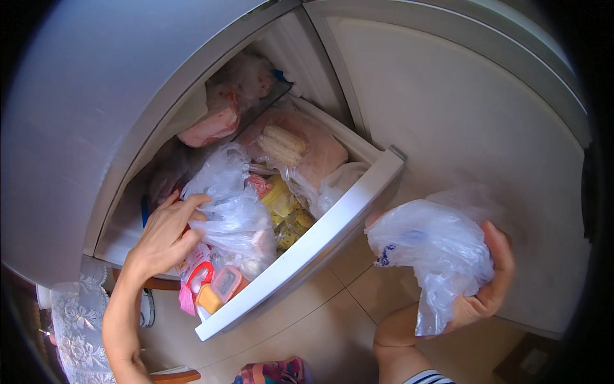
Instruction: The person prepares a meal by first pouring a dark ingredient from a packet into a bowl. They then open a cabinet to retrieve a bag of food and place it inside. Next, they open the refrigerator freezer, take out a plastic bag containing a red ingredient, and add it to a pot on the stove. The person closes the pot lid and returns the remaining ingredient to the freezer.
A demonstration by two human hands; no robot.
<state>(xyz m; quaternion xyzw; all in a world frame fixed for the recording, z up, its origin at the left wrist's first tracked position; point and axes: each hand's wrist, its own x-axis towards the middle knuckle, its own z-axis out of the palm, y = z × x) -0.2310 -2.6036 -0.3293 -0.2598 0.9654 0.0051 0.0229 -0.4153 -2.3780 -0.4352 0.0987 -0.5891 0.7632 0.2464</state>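
Observation:
A freezer drawer (307, 247) is pulled out and filled with bagged food. My left hand (175, 230) reaches over its left side, with fingers bent at the edge of a whitish plastic bag (235, 211); whether they grip it is unclear. To the right, outside the drawer, my right hand (489, 283) holds a crumpled translucent plastic bag (431, 245) with dark blue print. What that bag contains is hidden. Beside the bag in the drawer lie bagged corn cobs (282, 144), yellow-tinted bags (288, 216) and small lidded containers (226, 284) at the front left.
The freezer door (460, 96) stands open on the right. Bagged meat (211, 122) sits on the compartment above the drawer. A lace tablecloth (79, 317) hangs at the lower left, near a wooden chair part (175, 376). Tiled floor (297, 321) shows below.

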